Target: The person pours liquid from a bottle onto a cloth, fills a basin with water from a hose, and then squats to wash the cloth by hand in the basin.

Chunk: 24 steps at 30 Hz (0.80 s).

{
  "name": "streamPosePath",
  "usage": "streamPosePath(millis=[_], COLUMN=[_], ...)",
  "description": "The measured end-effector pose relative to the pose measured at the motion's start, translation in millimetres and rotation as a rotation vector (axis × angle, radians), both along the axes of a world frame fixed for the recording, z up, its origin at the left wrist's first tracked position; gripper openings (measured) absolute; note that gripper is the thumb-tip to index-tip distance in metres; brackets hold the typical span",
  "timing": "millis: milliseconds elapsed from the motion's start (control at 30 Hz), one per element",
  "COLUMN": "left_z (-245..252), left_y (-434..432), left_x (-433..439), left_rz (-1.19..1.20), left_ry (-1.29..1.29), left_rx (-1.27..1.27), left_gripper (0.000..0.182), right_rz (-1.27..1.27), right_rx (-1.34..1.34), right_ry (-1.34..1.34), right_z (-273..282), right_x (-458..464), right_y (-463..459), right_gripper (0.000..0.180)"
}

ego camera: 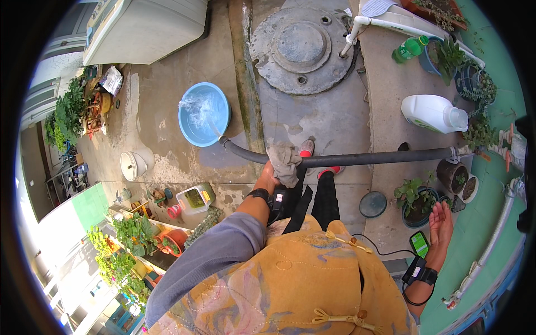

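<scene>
My left hand (270, 173) is closed around a grey-brown cloth (284, 164) wrapped on a thick black rubber hose (356, 158). From the hose's far end, water pours into a round light-blue plastic basin (204, 136) on the concrete. The hose's other end joins a pipe fitting at the green wall with a metal clamp (453, 153). My right hand (441, 220) is held palm up with its fingers extended, holding nothing, beside a potted plant (420, 205) near the green wall.
A white jug (433, 113), a green bottle (408, 50) and potted plants line the ledge at right. A round concrete cover (301, 46) lies ahead. A white bucket (130, 166) and a clear plastic box (194, 199) stand at left. The ground is wet in patches.
</scene>
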<state>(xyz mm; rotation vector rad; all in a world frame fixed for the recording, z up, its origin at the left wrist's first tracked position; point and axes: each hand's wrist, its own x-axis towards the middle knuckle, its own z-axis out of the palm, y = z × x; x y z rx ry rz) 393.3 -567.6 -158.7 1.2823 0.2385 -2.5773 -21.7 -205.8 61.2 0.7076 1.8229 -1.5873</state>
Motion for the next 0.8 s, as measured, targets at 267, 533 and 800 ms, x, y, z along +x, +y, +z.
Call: streamPosePath(millis=[267,533,800], left_z=[2,-8,-14], left_y=[-2,-2,-1], left_x=[1,2,7], left_rz=[0.010,0.012,0.015], left_ry=[0.092,0.045,0.101], left_rx=[0.014,0.026,0.036], left_gripper=[0.028,0.027,0.028], right_rz=[0.001,0.008,-0.005], right_rx=[-0.002,-0.005,0.007], right_ry=[-0.008,-0.019,-0.014], right_z=[-2,-5,-9], right_x=[-1,0,0], right_y=[3,6,11], right_gripper=[0.031,0.032,0.032])
